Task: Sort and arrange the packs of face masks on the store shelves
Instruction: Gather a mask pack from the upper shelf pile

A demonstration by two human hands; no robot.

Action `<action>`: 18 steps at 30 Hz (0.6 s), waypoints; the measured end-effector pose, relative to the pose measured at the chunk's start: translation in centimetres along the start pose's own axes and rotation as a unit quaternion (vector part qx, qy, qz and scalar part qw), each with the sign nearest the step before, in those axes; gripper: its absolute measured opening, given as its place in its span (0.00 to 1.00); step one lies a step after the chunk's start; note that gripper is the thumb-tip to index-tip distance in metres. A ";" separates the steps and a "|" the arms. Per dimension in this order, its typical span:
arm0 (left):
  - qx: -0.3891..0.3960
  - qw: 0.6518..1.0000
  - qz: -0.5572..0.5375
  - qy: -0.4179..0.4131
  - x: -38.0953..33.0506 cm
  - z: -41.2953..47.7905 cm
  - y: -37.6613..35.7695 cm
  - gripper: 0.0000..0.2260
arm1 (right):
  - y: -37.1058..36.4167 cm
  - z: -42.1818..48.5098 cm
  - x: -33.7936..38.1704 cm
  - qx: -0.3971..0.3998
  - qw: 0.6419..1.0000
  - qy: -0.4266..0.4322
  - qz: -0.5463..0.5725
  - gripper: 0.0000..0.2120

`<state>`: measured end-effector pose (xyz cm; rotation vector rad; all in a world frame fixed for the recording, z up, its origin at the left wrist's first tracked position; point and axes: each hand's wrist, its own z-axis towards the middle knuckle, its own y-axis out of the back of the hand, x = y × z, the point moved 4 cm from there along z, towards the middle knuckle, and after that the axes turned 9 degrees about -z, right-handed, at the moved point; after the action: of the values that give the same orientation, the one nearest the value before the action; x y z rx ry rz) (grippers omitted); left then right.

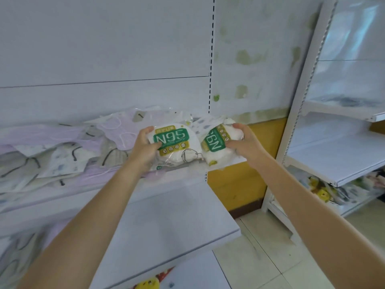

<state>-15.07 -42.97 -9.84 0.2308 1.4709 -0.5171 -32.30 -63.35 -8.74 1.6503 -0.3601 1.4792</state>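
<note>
**Two N95 packs in hand at the shelf's right end**

Holding the left N95 pack (pixel 174 146) label up and readable, long axis running left to right, just above the right end of the shelf (pixel 187 175). Holding the right N95 pack (pixel 216 142) just beside it, nearly touching, label turned roughly a quarter so the print runs up and down.

Gripped by the left hand (pixel 145 142): fingers (pixel 149 130) curled over the pack's left edge, thumb pressed on the label. Gripped likewise by the right hand (pixel 243 140), curled round the right pack's outer side, thumb at the label's edge. Each pack inward of its own hand, the pair meeting between the two; neither hand free.

Judged as mid-sort, matching the pair before setting down. Probably calls next for turning the right pack to agree with the left, then laying both together.

Leftward along the same shelf, a loose heap of mixed mask packs (pixel 62 147), lilac and printed, overlapping. Below, a lower shelf (pixel 166 215). Far right, a side rack (pixel 333 159) beside the yellow wall (pixel 239 184).
</note>
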 end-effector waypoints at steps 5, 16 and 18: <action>-0.033 0.997 0.062 -0.012 -0.5 -0.7 -0.8 0.24 | 2.0 -0.5 -1.8 0.070 0.993 -0.039 0.089 0.25; -0.095 0.987 0.129 0.000 -1.0 -2.3 -0.9 0.24 | 5.2 -2.4 -4.3 0.141 0.969 -0.054 0.196 0.21; -0.106 0.986 0.132 -0.003 -1.0 -2.5 -0.9 0.24 | 6.7 -2.6 -4.2 0.139 0.973 -0.034 0.183 0.21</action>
<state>-17.68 -42.39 -8.94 0.2516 1.4502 -0.1453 -39.82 -66.64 -10.13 1.9368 -0.5383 1.8140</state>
